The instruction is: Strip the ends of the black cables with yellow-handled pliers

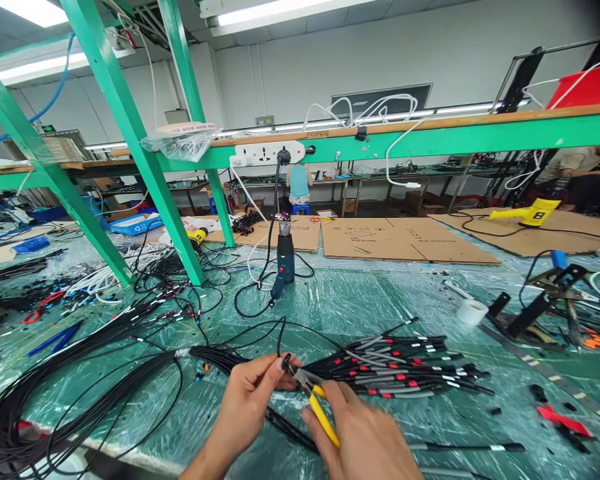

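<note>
My left hand (250, 393) pinches the end of a black cable (281, 333) between thumb and fingers, just above the table. Wrapped round the yellow handles of a pair of pliers (323, 417), my right hand (367, 427) keeps the metal jaws at the cable end, by my left thumb. Whether the jaws touch the cable I cannot tell. Behind both hands lies a bundle of black and grey cable ends (390, 367) with red and white marks. A long coil of black cable (95, 367) stretches off to the left.
A dark heat gun (285, 260) stands upright behind my hands. Green posts (115, 133) rise at the left, and a power strip (267, 153) hangs on the green rail. To the right are a tape roll (471, 312) and a black metal fixture (535, 307). Cardboard sheets (380, 237) lie farther back.
</note>
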The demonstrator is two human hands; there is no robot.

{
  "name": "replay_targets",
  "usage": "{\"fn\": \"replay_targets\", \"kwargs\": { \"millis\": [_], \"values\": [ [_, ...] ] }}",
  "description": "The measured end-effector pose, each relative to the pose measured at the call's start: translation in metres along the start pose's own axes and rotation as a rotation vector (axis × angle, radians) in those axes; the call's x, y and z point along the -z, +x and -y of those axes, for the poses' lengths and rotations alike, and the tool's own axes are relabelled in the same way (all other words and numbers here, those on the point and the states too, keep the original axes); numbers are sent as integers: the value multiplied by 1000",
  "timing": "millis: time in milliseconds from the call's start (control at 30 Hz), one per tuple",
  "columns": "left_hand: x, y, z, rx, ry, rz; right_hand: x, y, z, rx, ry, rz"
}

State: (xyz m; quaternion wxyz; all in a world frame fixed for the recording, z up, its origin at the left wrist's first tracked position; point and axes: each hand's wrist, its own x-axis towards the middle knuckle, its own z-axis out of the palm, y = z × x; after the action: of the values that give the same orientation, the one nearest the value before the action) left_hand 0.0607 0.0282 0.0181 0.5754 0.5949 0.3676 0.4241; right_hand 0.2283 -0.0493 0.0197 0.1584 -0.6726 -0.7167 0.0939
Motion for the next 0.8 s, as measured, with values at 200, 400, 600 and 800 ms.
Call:
{"fn": "replay_targets", "kwargs": {
  "millis": [200,400,600,800],
  "values": [
    [0,0,-3,10,-31,3,13,5,2,-55,463,241],
    [2,0,3,27,-114,-6,17,5,5,-156,751,378],
    [3,0,3,30,-151,-14,20,2,8,-155,694,280],
    [-1,-1,-2,38,-116,-27,22,1,9,-168,694,297]
  ]
}}
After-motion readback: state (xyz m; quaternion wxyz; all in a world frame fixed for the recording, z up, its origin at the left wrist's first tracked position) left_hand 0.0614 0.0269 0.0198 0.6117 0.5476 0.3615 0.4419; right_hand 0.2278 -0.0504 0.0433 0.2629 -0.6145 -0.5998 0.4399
